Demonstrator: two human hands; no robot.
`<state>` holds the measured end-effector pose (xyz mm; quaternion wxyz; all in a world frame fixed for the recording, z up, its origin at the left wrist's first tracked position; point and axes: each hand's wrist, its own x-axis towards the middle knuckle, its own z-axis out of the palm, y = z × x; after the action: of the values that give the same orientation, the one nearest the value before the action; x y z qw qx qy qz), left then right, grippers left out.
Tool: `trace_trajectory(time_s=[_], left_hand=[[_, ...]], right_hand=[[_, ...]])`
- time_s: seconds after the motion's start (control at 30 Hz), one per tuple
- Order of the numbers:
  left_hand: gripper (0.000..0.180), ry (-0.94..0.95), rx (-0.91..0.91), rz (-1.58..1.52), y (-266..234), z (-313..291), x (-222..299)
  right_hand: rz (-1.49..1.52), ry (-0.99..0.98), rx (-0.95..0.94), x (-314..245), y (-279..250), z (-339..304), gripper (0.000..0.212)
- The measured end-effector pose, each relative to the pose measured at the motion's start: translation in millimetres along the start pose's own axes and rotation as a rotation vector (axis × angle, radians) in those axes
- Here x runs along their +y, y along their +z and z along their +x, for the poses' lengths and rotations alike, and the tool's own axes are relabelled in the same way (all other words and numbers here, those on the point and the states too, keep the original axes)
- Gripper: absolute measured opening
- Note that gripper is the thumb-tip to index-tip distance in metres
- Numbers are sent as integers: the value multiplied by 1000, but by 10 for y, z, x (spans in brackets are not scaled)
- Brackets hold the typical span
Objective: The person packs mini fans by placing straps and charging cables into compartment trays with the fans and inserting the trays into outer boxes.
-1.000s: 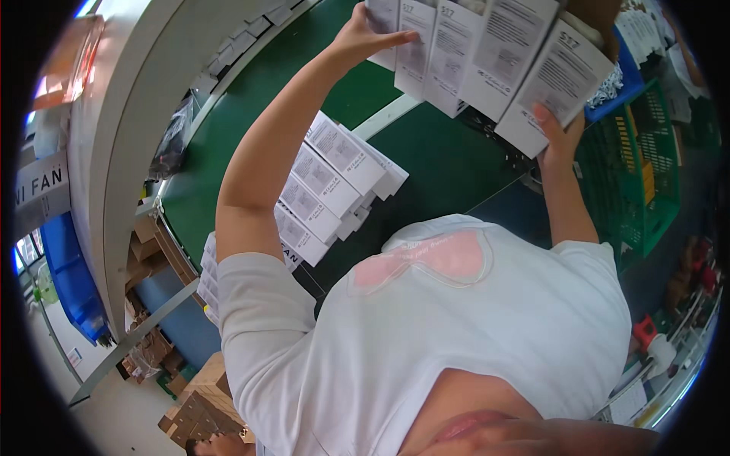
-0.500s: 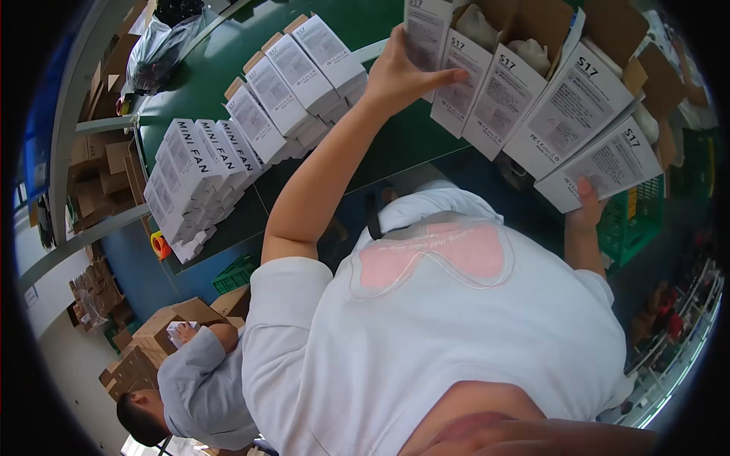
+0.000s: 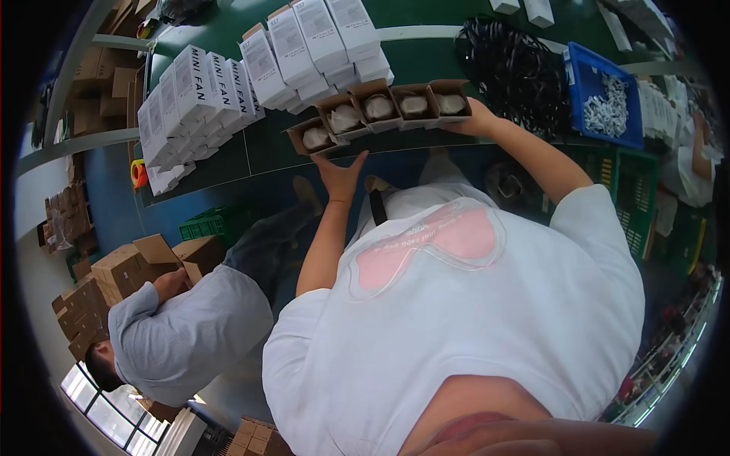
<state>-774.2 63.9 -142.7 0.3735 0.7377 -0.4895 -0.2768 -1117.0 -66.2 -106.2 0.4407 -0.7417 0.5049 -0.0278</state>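
Observation:
A row of several open white cartons [image 3: 370, 131] lies between my two hands at the near edge of the green table. Their brown flaps stand up, and a pale wrapped item [image 3: 378, 108] shows in each one. My right hand [image 3: 473, 121] grips the right end of the row, fingers partly hidden behind the last carton. At the left end my left hand [image 3: 340, 173] holds the near side from below, its thumb spread away from the fingers. Whether the row rests on the table or hangs just above it, I cannot tell.
Stacked closed white boxes [image 3: 199, 95] and further stacks [image 3: 315, 38] stand on the table [image 3: 251, 144] to the left. Black cables [image 3: 513, 76] and a blue tray [image 3: 635, 133] of small pale parts lie right. Another person [image 3: 182, 327] bends over brown cartons [image 3: 122, 273] at lower left.
The row of cartons has come down and left from the upper right, turning from printed fronts showing to open tops showing. Both hands moved with it. The co-worker's hand has moved to an open brown carton.

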Motion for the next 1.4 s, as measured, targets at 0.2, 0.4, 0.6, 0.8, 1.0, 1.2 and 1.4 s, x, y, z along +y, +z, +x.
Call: trace_trajectory(time_s=[0.2,0.4,0.6,0.8,1.0,1.2,1.4], left_hand=[[111,-95,178,-101,215,1,29],[83,-178,33,-227,168,103,-54],[83,-81,148,-203,496,62,-101],[80,-140,148,-253,824,0,143],[81,-119,172,-361,1189,49,297],[80,-54,-149,-121,1099,149,91],[73,447,393,-109,475,292,1823]], right_hand=[[189,-42,58,-9,-225,168,73],[-184,-201,166,221,-505,346,56],[-485,160,730,884,-1043,510,27],[-296,-43,669,1080,-1308,386,13],[1076,48,660,1140,-1730,-120,11],[1149,-277,376,729,-2497,-727,12],[1036,-772,703,-247,-3458,-1698,16]])
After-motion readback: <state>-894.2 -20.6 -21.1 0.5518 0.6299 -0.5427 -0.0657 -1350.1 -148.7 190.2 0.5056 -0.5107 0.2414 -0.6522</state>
